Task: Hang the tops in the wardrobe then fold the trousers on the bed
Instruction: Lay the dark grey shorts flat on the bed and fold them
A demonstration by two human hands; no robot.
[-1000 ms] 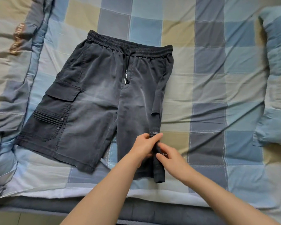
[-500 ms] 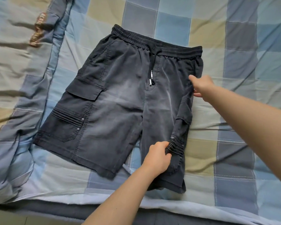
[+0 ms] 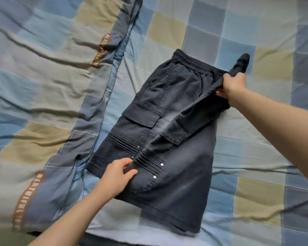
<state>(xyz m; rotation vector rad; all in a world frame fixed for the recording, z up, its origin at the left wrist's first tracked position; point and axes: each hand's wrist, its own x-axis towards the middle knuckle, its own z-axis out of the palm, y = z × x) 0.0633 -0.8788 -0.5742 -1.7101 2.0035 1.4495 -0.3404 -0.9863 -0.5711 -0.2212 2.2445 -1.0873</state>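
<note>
Left hand and right hand outstretched, fingers curled in pinching grips.

My dark grey cargo shorts lie on the checked bed, waistband at the far end, one leg half folded across the other, pleated pockets and snaps showing on top.

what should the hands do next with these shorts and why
Probably lay the lifted half down flat and let go. The right hand grips the waistband end and the left hand pinches the pleated pocket edge, carrying one leg of the dark shorts across the other. The upper layer sits raised and slanted on the checked bedsheet, edges not yet lined up.
</note>
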